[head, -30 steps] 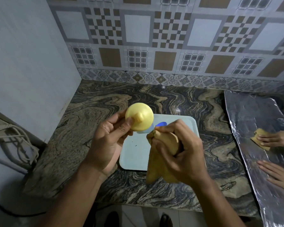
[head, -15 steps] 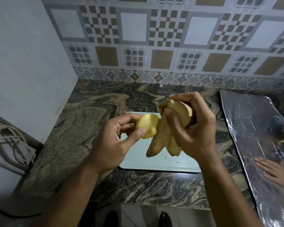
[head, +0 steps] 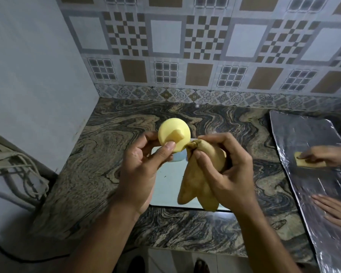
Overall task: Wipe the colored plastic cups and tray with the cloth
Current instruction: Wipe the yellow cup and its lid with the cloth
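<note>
My left hand (head: 142,170) holds a small yellow plastic cup (head: 173,134) above the counter, thumb on its rim, its handle facing me. My right hand (head: 224,170) grips a bunched tan cloth (head: 197,184), whose top end touches the cup's right edge while its loose ends hang down. Below both hands lies a pale blue tray (head: 167,186) on the marbled counter, mostly hidden. A pale cup-like shape (head: 178,157) on the tray shows just under the yellow cup; I cannot tell what it is.
A foil-covered sheet (head: 303,146) lies on the counter at right, where another person's hands (head: 323,154) press a yellow sponge (head: 301,161). Grey cables (head: 18,174) hang at the left wall. The tiled wall stands behind, and the counter's front edge (head: 185,249) is near me.
My left hand raised the yellow cup and turned it more toward me. My right hand came lower with the cloth, its top end now against the cup's edge.
</note>
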{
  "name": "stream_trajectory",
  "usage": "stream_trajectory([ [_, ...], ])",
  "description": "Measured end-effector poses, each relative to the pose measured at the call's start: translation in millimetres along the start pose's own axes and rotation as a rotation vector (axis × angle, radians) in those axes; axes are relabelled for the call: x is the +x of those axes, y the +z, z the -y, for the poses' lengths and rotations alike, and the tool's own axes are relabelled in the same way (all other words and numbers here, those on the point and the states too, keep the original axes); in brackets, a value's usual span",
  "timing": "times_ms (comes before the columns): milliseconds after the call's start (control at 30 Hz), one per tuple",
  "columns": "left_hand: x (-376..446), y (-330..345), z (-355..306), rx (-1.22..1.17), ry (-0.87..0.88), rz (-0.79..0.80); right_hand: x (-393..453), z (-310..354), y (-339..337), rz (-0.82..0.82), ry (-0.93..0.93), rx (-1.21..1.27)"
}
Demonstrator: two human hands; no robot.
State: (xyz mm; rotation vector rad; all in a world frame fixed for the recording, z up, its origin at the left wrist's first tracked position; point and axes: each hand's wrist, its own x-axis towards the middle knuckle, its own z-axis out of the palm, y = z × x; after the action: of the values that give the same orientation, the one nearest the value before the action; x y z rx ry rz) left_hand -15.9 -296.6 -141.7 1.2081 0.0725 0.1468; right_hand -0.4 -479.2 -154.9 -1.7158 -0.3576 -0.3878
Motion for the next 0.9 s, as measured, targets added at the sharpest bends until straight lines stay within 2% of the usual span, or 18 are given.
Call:
stream_trajectory([
  [100, -2, 4, 6, -0.068, -0.040, 0.033, -3, 7, 2, -0.055, 0.186, 0.307],
  [233, -6, 4, 14, -0.089, -0.084, 0.102, -4, 15, 5, 0.057, 0.378, 0.502],
  [367, -8, -3, 10, -0.015, -0.148, 0.251, 7, 14, -12, 0.112, 0.326, 0.448],
  [500, 0, -3, -2, -0.004, -0.278, 0.271, 29, 19, -36, 0.391, 0.225, 0.342],
  [600, 5, 2, -4, 0.086, -0.256, 0.288, 42, 24, -43, 0.463, 0.216, 0.281],
  [667, 6, 4, -3, 0.087, -0.238, 0.270, 44, 24, -41, 0.392, 0.186, 0.205],
  [800, 4, 3, 2, 0.055, -0.218, 0.188, 36, 16, -33, 0.046, 0.112, 0.026],
  [900, -1, 4, 7, 0.078, -0.154, 0.162, 26, 17, -24, -0.035, 0.061, -0.080],
])
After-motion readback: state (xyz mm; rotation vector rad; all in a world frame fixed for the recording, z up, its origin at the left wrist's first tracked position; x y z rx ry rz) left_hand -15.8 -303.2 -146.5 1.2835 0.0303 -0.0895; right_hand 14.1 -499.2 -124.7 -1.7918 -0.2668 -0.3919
